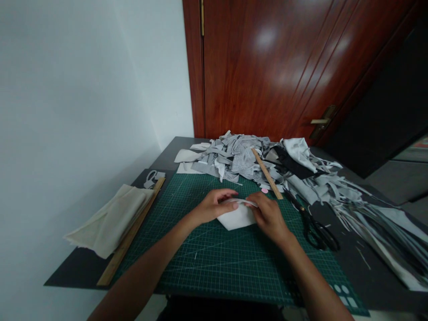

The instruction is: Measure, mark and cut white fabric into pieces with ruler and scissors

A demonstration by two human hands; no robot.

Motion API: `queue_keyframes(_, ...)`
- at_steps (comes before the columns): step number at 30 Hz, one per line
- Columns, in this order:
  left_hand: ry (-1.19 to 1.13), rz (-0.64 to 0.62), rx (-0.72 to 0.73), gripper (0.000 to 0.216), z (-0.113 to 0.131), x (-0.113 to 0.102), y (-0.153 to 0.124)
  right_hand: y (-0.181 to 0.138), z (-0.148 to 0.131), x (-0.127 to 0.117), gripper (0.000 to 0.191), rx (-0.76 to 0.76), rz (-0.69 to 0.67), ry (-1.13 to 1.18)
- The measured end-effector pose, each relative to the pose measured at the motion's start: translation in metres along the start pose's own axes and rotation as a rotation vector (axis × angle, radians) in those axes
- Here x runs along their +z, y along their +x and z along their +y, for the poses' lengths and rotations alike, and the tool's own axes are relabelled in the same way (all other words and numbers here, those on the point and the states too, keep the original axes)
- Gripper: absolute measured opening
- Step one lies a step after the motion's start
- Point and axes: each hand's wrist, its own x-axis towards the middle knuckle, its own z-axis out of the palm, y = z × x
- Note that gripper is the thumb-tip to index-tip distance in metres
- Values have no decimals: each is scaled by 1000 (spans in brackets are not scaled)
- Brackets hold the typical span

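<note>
On the green gridded cutting mat (pixel 214 258), the left hand (pixel 214 206) and right hand (pixel 269 216) are pinching a small folded white fabric piece (pixel 236 217). Both hands' fingers are closing on its top edge. Black-handled scissors (pixel 316 229) are lying just right.

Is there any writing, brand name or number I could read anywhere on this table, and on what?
None can be read.
Green cutting mat: a white grid and some white marks at its near right corner, too small and blurred to read.
Wooden rulers and: no markings legible.
Scissors, white fabric piece under both hands, fabric scraps: no text visible.
</note>
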Motion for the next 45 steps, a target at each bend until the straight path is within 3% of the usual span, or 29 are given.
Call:
queue_keyframes(4,119,-291,-50,46,13,-5,-6,5,-13,-3,16,-15,-115,160)
queue_keyframes(10,121,-347,-228,45,13,1,-12,4,-17,-1,16,85,-173,258)
queue_keyframes(13,10,-340,-308,48,8,3,-13,2,-13,5,15,208,-40,248)
queue_keyframes(15,-98,-250,-331,51,5,4,-11,3,-10,9,29,350,170,263)
queue_keyframes(18,-326,24,-313,52,1,7,-5,7,-3,14,50,611,438,452)
queue_keyframes(20,-489,185,-286,52,-1,10,-1,10,-1,16,60,806,418,691)
queue_keyframes(22,-605,286,-263,52,-4,12,3,12,-2,19,65,987,280,919)
queue_keyframes(25,-644,406,-251,53,-9,12,6,12,-9,24,70,1114,97,1062)
queue_keyframes(27,-577,467,-255,52,-14,10,7,11,-12,28,80,1092,73,1039)
queue_keyframes(32,-409,479,-263,49,-21,6,7,10,-9,32,83,887,252,811)
queue_keyframes(35,-502,499,-306,45,-20,7,9,11,-10,31,71,877,273,848)
queue_keyframes(40,-725,646,-327,28,-18,10,12,12,-15,31,62,853,245,1054)
queue_keyframes(45,-863,643,-316,20,-18,12,13,8,-8,38,42,723,234,863)
